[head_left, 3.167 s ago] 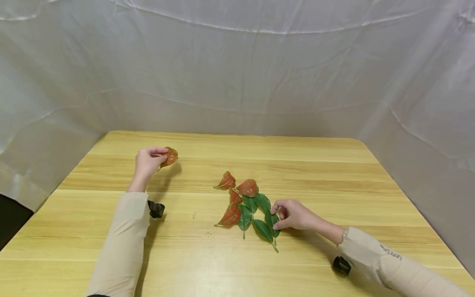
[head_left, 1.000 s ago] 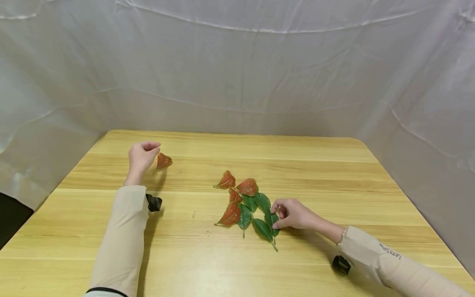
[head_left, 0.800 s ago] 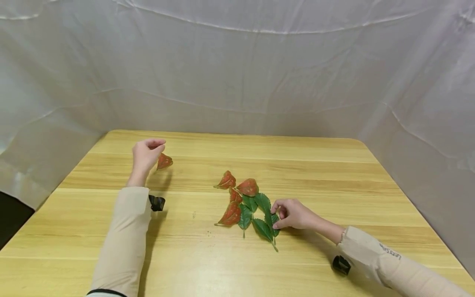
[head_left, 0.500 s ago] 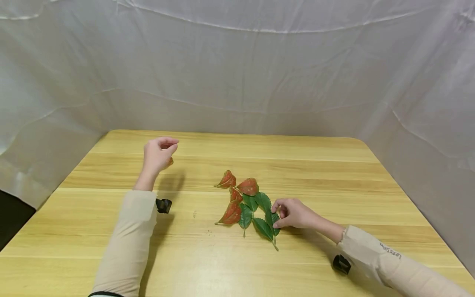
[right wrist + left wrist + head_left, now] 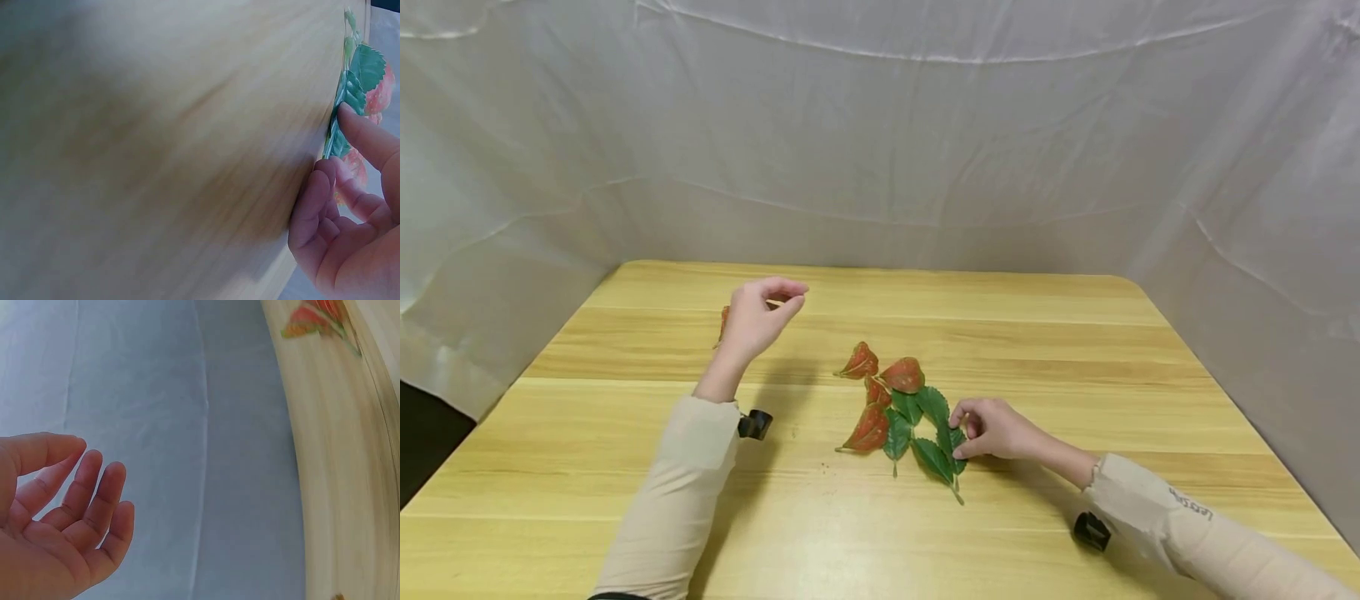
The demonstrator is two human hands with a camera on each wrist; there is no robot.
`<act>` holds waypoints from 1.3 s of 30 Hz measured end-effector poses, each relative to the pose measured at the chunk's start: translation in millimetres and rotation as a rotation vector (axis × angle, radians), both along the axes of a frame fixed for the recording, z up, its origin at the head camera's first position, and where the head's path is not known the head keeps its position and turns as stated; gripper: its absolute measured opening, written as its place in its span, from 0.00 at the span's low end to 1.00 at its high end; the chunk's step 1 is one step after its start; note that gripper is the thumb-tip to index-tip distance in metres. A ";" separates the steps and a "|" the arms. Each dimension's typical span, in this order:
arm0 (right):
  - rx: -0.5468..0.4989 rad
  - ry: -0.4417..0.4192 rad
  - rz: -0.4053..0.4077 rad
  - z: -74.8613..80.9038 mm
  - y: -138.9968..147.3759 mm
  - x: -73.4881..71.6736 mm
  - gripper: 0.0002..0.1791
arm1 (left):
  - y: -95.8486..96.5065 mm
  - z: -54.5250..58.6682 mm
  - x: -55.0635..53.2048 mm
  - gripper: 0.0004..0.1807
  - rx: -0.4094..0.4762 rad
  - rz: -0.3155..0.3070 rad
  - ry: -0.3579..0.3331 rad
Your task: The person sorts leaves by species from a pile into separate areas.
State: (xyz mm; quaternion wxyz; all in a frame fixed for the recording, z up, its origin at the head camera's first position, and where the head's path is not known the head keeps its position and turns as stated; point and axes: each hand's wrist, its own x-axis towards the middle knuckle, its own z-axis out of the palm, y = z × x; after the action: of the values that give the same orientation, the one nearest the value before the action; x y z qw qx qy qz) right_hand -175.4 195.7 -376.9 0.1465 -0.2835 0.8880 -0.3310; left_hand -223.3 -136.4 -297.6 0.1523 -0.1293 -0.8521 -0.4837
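My left hand (image 5: 758, 315) hovers above the table's far left part, holding nothing; its thumb and fingers are loosely bent in the left wrist view. Behind it a red leaf (image 5: 724, 323) lies on the table, mostly hidden by the hand. My right hand (image 5: 996, 429) rests at the cluster's right side, thumb and index finger on a green leaf (image 5: 957, 448). In the right wrist view the thumb lies against the green leaves (image 5: 354, 90). Several red leaves (image 5: 868, 429) with yellowish edges adjoin the green leaves (image 5: 933, 460) at mid-table.
The wooden table (image 5: 820, 533) has a rounded far edge, with a pale cloth (image 5: 895, 150) hanging behind it and at the sides. A black wrist device (image 5: 755, 424) is on the left sleeve, and another black device (image 5: 1091, 531) on the right.
My left hand has let go of the red leaf at the far left, then moved right over the table without anything in it. My right hand has stayed on the green leaf.
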 end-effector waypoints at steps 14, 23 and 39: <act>0.003 0.003 0.005 -0.3 0.1 -0.8 0.15 | 32.0 -4.6 20.0 0.08 -0.064 -0.170 0.042; 0.002 0.000 0.002 1.9 -1.0 0.7 0.15 | 40.8 -12.3 28.3 0.07 -0.140 -0.256 0.016; -0.002 -0.006 -0.001 1.4 -1.3 0.2 0.15 | 44.5 -31.3 30.9 0.06 -0.208 -0.506 -0.120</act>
State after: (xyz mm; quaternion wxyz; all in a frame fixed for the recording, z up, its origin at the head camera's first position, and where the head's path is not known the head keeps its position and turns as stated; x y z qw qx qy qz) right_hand -175.2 194.3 -375.4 0.1487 -0.2822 0.8874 -0.3329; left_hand -192.4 -91.9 -328.9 -0.0384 -0.3241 -0.8453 -0.4230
